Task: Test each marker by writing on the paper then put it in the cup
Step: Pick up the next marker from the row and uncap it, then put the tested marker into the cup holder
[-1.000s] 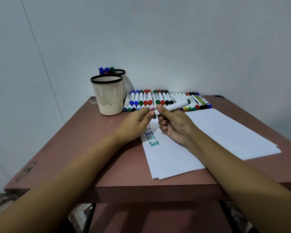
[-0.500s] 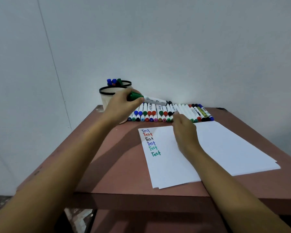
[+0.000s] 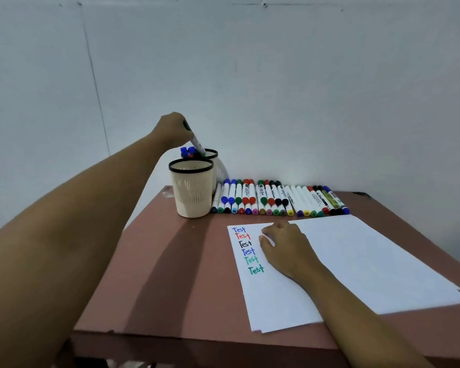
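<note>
White marker point(image 3: 197, 143), green cap, over far cup point(image 3: 213, 154).
The left hand point(image 3: 174, 130) is gripping it; the right hand point(image 3: 284, 248) is resting slack on paper point(image 3: 356, 261).

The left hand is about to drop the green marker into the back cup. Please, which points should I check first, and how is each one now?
1. Grip: the left hand holds the green marker by its upper end: ok.
2. Aim: the marker's lower end is at the rim of the rear cup, beside the blue-capped markers in it: ok.
3. Cap closed on the marker: cannot tell.
4. Test done: green "Test" lines are on the paper: ok.
5. The right hand rests on the paper and holds nothing: ok.
</note>
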Tool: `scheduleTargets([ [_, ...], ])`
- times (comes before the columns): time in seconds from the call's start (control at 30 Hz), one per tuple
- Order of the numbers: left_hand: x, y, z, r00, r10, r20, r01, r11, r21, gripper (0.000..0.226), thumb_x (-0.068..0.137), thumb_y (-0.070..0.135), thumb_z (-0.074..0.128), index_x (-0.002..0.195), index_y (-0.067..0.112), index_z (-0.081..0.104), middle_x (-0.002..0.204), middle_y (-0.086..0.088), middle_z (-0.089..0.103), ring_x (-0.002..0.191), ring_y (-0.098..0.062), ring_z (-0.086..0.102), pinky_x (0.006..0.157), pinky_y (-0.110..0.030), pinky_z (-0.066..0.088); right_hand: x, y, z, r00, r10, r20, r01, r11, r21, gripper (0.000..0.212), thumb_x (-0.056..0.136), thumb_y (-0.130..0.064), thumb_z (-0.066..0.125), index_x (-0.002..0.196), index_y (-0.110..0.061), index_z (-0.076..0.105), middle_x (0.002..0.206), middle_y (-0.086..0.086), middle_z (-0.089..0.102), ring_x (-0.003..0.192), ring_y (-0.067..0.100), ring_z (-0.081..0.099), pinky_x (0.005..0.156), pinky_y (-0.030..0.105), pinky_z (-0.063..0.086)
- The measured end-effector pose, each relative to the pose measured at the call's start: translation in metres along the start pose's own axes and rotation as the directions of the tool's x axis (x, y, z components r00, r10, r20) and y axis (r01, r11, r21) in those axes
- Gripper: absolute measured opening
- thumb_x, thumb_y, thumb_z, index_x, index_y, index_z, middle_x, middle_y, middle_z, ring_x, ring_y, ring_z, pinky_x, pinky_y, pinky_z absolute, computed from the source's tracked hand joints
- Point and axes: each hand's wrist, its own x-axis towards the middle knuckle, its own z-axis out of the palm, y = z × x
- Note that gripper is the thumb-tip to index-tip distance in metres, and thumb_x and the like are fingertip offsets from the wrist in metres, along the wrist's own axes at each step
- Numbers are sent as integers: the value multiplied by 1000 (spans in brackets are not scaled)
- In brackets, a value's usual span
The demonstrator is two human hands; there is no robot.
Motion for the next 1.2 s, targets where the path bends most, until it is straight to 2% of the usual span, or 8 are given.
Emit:
scheduleTargets([
  [0.13,9,-2,13,996,-82,33,84,994,-64,7,84,4,55,89,1,59,74,-6,50,82,-23,47,54,-25,36,1,0,0,1000,-4,1,4,1000,-16,39,98,-35,41,132,-19,55,136,1,50,124,19,43,102,31,36],
  [0.33,11,-2,32,996,-80,30,84,987,-135,41,88,6,53,128,3,46,129,-15,49,111,-29,51,81,-28,39,3,1,0,1000,-8,1,8,999,-36,40,99,-35,41,133,-20,54,137,0,49,125,18,42,102,31,35],
  [0.6,-41,26,34,981,171,-88,-187,959,-211,29,93,16,49,121,10,54,103,-3,59,77,-14,55,60,-9,41,3,0,1,1000,-8,8,8,999,-39,40,98,-34,41,133,-19,54,137,1,49,126,20,42,103,32,35],
  [0.7,-82,35,43,959,268,-98,-284,928,-241,26,95,19,48,119,12,56,99,0,60,81,-9,55,67,-13,41,3,0,1,1000,-9,8,9,999,-49,40,98,-33,41,133,-19,54,137,1,49,125,21,42,102,31,35],
  [0.83,-122,22,79,957,274,89,-256,950,-179,27,95,21,46,115,10,60,107,-3,62,87,-10,52,73,-20,39,0,-1,1,1000,-26,-9,25,997,-72,39,98,-32,41,132,-17,54,135,4,50,123,22,43,100,32,36],
  [0.97,-144,5,111,890,233,393,-231,971,-54,35,98,29,41,125,12,55,129,-7,52,115,-17,47,95,-27,34,-1,-4,1,1000,-28,5,29,992,-126,41,99,-32,38,133,-15,52,136,5,48,122,23,43,98,33,37],
  [1.07,-153,4,117,843,233,485,-229,971,-68,42,98,34,39,134,15,47,144,-5,38,131,-17,36,108,-31,27,2,-6,-1,998,-29,54,37,987,-158,39,99,-31,39,130,-13,53,134,6,47,122,25,43,97,35,39],
  [1.2,-153,3,119,843,218,491,-234,972,-30,46,99,35,36,141,16,39,150,-2,31,136,-16,30,111,-31,22,16,-5,-18,998,6,67,-9,999,43,28,98,-24,42,92,-7,63,93,7,62,90,25,60,71,32,47],
])
